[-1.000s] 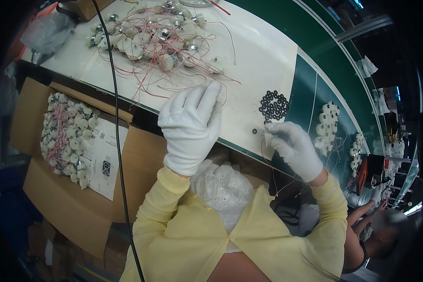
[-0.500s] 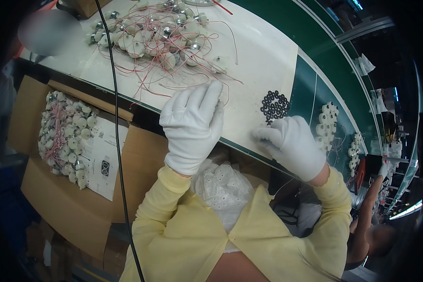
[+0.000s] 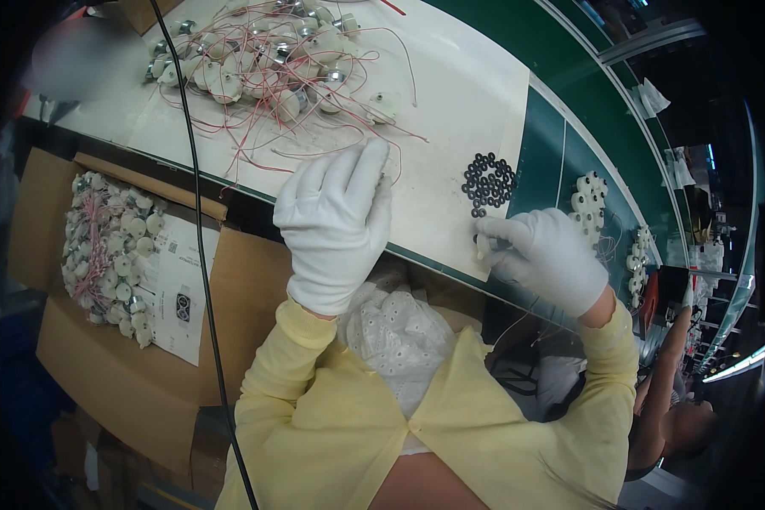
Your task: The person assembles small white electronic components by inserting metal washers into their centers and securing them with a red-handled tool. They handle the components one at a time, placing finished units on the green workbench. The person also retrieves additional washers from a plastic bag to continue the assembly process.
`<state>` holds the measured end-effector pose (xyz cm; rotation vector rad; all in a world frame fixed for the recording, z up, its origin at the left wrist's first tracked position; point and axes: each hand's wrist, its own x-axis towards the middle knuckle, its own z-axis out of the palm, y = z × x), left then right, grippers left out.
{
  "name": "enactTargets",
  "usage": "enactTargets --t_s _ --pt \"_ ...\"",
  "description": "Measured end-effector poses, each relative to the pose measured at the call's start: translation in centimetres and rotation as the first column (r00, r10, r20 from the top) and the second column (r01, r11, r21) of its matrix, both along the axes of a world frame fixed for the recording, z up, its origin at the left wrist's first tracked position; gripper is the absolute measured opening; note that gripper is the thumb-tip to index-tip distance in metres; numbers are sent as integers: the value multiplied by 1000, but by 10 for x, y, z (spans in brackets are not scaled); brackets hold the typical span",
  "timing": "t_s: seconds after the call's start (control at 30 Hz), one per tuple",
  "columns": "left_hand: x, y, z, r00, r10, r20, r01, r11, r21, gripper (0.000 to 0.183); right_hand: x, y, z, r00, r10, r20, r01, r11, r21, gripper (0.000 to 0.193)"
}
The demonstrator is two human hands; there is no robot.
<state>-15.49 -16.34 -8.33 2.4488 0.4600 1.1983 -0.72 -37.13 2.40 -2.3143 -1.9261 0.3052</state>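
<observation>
My left hand (image 3: pixel 333 217), in a white glove, is at the front edge of the white table. Its fingers are pressed together and bent over, hiding whatever lies under them; a bit of red wire shows beside the fingertips. My right hand (image 3: pixel 552 255), also gloved, pinches thumb and finger near the table edge. A small dark piece, apparently a black ring (image 3: pixel 474 239), shows at those fingertips. Just beyond lies a cluster of small black rings (image 3: pixel 489 180). Past my left hand is a heap of small white-and-silver motors (image 3: pixel 285 64) with tangled red and white wires.
An open cardboard box (image 3: pixel 119 382) of similar wired motors (image 3: pixel 110 255) stands at left. A black cable (image 3: pixel 197 187) hangs across the view. White parts with black centres (image 3: pixel 588 204) stand in rows on the green surface at right. Another person's arm (image 3: pixel 661 391) is at far right.
My right hand has moved slightly right, and a small dark piece now shows at its fingertips. The left hand keeps its pose. The whole view has shifted a little.
</observation>
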Motion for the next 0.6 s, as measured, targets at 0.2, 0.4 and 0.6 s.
enactTargets --t_s 0.2,0.4,0.6 --pt "0 1 1 1000 -9 -2 9 1000 -12 39 -6 1 8 968 106 225 -76 988 -137 30" --pt "1 -1 2 1000 6 -8 -6 1000 -10 40 -7 3 3 940 142 311 -57 962 -269 32" --pt "1 -1 1 1000 14 -23 -14 1000 -3 40 -12 1 -5 994 -40 103 45 998 -40 18"
